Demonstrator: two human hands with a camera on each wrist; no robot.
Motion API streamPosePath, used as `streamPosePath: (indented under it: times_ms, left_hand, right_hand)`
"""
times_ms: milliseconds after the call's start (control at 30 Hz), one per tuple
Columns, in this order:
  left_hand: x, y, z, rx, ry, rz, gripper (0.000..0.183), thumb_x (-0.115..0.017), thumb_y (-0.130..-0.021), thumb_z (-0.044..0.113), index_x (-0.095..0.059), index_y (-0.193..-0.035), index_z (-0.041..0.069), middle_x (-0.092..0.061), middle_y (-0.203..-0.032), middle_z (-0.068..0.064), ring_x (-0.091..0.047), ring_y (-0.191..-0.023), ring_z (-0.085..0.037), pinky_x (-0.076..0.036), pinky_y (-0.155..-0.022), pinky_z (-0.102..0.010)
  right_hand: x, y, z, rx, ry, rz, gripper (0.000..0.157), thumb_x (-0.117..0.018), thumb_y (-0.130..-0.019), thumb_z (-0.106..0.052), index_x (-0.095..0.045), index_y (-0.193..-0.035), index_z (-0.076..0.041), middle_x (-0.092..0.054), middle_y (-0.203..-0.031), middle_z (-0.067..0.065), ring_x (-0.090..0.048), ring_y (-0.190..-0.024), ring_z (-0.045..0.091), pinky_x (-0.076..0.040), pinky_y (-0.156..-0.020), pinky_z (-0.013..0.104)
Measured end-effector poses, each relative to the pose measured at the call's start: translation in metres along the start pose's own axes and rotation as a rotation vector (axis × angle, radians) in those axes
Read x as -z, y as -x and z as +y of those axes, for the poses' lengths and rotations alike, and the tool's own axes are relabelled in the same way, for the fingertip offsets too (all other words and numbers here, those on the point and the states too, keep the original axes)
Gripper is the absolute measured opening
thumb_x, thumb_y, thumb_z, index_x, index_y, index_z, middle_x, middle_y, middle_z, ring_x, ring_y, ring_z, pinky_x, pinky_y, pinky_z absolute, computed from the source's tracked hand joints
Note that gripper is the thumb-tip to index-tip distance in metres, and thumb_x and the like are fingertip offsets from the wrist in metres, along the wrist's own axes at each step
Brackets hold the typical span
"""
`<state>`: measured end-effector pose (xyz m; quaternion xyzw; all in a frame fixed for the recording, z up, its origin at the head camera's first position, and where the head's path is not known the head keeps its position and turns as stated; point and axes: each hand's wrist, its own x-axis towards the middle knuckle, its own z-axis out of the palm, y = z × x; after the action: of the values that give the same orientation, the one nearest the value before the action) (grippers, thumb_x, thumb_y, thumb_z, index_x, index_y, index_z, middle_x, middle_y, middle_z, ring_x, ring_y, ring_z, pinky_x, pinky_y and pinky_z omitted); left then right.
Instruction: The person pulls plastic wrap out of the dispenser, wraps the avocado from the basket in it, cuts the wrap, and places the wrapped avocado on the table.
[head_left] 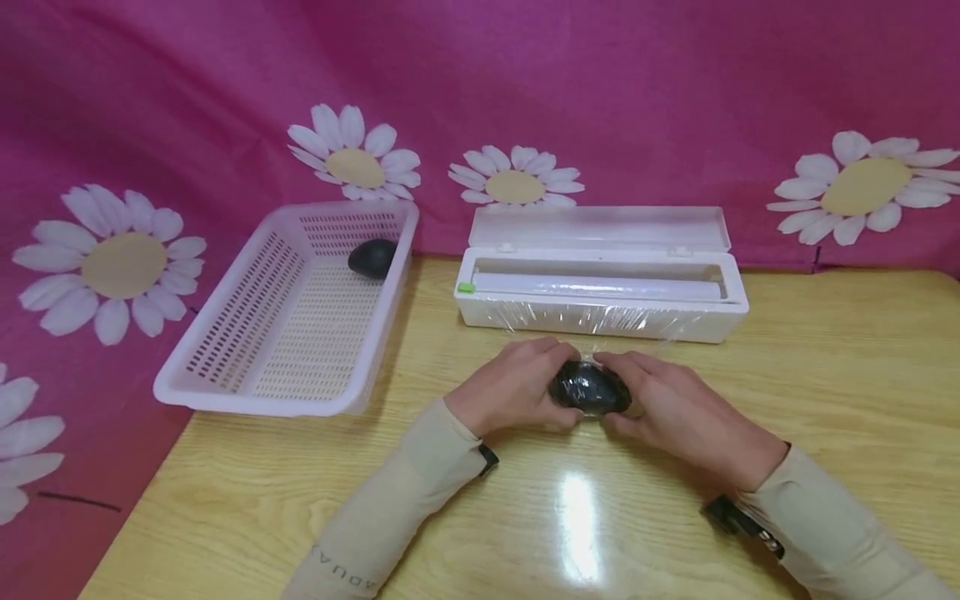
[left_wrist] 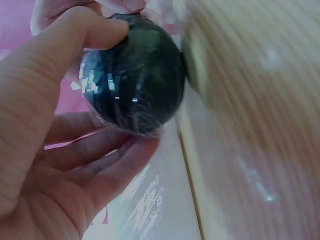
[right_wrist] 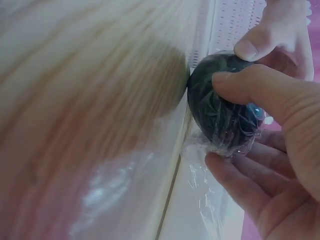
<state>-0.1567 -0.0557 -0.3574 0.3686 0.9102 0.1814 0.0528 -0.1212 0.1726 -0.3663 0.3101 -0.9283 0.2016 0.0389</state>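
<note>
On the table in front of the cling film dispenser sits a dark avocado (head_left: 590, 388) with clear cling film (right_wrist: 235, 145) over it. My left hand (head_left: 517, 386) grips its left end, thumb on the near side and fingers on the far side. From the other end my right hand (head_left: 678, 404) holds it the same way, fingertips against the film. In the left wrist view the avocado (left_wrist: 140, 75) looks smooth and dark green, with glossy film wrinkles. A sheet of film stretches from the avocado back to the dispenser (head_left: 600, 323).
The dispenser's lid (head_left: 600, 227) stands up at the back, showing a roll of film (head_left: 596, 286) and a green slider (head_left: 466, 288) on its front edge. To the left is a white perforated basket (head_left: 262, 406) with another dark avocado (head_left: 372, 259) inside. A pink flowered cloth (head_left: 637, 100) hangs behind.
</note>
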Motion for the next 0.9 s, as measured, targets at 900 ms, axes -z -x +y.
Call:
streamPosePath:
  times_ms: [900]
  left_hand:
    - [-0.001, 0.002, 0.005, 0.015, 0.073, -0.094, 0.055, -0.073, -0.085, 0.043, -0.058, -0.129, 0.012, -0.072, -0.106, 0.001, -0.063, -0.086, -0.006, -0.051, -0.078, -0.015]
  right_hand:
    - [0.015, 0.003, 0.002, 0.027, -0.051, -0.129, 0.049, -0.087, -0.083, -0.027, -0.068, -0.124, -0.008, -0.075, -0.115, 0.004, -0.069, -0.097, 0.011, -0.061, -0.083, 0.038]
